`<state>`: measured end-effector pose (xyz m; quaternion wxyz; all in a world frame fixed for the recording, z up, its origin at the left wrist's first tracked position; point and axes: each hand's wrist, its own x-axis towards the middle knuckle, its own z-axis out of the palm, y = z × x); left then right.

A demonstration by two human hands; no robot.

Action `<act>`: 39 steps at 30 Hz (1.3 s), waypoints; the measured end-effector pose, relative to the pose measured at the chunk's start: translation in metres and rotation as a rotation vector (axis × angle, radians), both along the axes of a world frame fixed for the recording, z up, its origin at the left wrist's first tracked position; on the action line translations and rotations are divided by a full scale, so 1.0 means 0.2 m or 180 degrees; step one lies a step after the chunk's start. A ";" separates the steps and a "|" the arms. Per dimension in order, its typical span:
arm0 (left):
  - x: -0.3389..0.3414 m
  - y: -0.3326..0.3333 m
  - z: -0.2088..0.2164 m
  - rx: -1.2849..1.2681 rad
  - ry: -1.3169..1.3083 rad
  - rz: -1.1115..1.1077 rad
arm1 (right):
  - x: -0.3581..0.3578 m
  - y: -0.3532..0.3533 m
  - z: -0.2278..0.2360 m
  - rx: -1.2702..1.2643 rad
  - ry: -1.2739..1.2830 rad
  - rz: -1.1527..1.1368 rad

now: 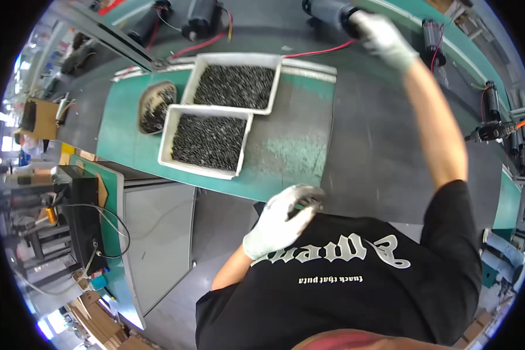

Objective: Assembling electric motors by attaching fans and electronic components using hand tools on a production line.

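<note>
My right hand [385,39], in a white glove, reaches far forward and grips the dark end of a grey cylindrical motor [328,11]. A red wire [318,51] trails from beside that motor. My left hand [281,221], also gloved, is held close to my body by the near bench edge. Its fingers are curled around something small and dark that I cannot make out. Ahead and to the left, two white trays [249,125] [277,87] hold many small black pieces that look like screws. A smaller worn container [143,111] beside them holds more of these.
The trays stand on a green mat [297,157] with a worn surface. More motors with wires [201,17] [433,38] lie along the far side. A power screwdriver [490,132] with an orange hose is at the right. A metal post [108,35] slants over the far left.
</note>
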<state>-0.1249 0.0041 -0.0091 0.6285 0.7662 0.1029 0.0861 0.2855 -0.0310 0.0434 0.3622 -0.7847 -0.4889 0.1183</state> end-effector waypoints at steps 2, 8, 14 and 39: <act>0.00 0.04 0.00 0.0088 0.0107 0.0116 | -0.22 -0.19 0.16 -0.0056 0.0737 -0.0380; 0.47 -0.01 -0.04 0.1985 -0.0616 0.0457 | -0.70 -0.64 0.03 -0.0453 0.1423 -0.1366; 0.98 -0.16 -0.24 0.3406 0.0278 -0.0548 | -0.84 -0.68 -0.17 -0.0108 0.2027 -0.1309; 0.72 1.16 -0.16 0.4510 0.0719 0.1215 | -0.09 -1.64 -0.14 0.2599 -0.1810 -0.3551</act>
